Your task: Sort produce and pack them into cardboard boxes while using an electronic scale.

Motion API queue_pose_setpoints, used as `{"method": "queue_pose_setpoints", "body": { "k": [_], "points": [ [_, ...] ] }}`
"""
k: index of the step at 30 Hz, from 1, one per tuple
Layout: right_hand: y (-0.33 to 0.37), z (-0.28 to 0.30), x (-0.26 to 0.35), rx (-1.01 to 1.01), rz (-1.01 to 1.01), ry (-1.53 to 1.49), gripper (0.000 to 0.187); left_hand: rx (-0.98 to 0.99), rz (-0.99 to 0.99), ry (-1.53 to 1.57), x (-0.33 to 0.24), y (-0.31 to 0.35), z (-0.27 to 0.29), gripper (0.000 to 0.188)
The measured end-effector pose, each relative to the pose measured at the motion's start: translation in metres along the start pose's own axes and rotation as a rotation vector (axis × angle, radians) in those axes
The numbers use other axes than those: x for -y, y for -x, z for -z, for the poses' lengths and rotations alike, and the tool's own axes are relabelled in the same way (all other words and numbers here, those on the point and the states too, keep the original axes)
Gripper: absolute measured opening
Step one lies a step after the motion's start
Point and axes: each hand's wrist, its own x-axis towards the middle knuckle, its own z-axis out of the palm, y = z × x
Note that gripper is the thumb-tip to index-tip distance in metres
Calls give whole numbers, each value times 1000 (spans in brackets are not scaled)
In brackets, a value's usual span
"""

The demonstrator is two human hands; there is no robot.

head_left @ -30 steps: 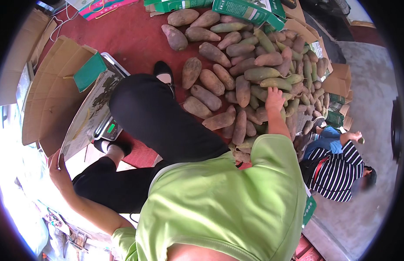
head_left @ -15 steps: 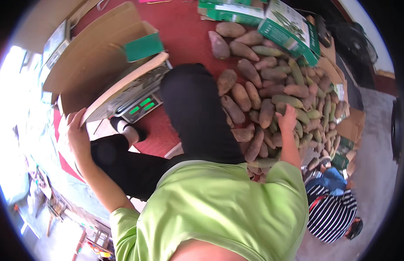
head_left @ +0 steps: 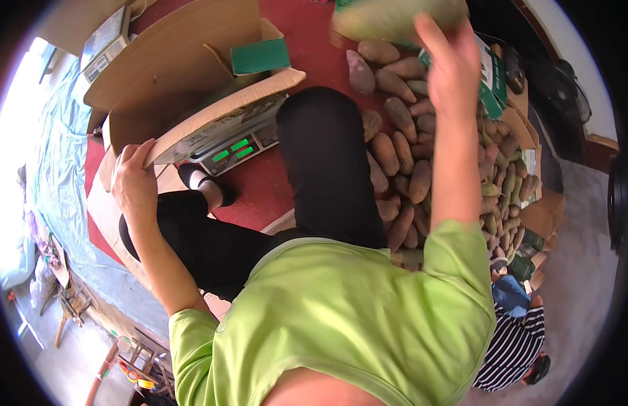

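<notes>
My left hand (head_left: 134, 181) grips the edge of a cardboard carton's flap (head_left: 226, 114), fingers curled over its corner. The open carton (head_left: 168, 78) stands at the left above a digital scale (head_left: 234, 151) with a lit green display. Raised at the upper right, my right hand (head_left: 455, 71) is closed around a large greenish, elongated root vegetable (head_left: 375, 20), which is blurred by motion. Below that hand and forearm spreads a heap of brown, reddish and green root vegetables (head_left: 399, 150), partly hidden by the arm.
A green-and-white carton (head_left: 491, 84) lies beyond the heap. Brown cardboard (head_left: 541, 215) borders it at the right, and a person in a striped top (head_left: 509, 352) is at the lower right. A black fan (head_left: 554, 91) stands at far right. My knee (head_left: 321, 135) rises between carton and heap.
My right hand has left the heap and risen up and forward, now with a large root vegetable in it. The left hand has stayed on the carton flap. The whole view has shifted slightly.
</notes>
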Motion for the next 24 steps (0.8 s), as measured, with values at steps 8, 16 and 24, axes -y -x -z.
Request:
{"method": "queue_pose_setpoints", "body": {
  "k": [8,16,24],
  "points": [
    [-18,-178,6,380,197,333,48,9,-40,54,10,2,-3,28],
    [13,-189,-43,264,292,536,26,26,-83,31,12,-3,-9,29],
    [66,3,-123,-73,-144,476,22,16,-103,86,8,-3,-7,28]
  ]
}}
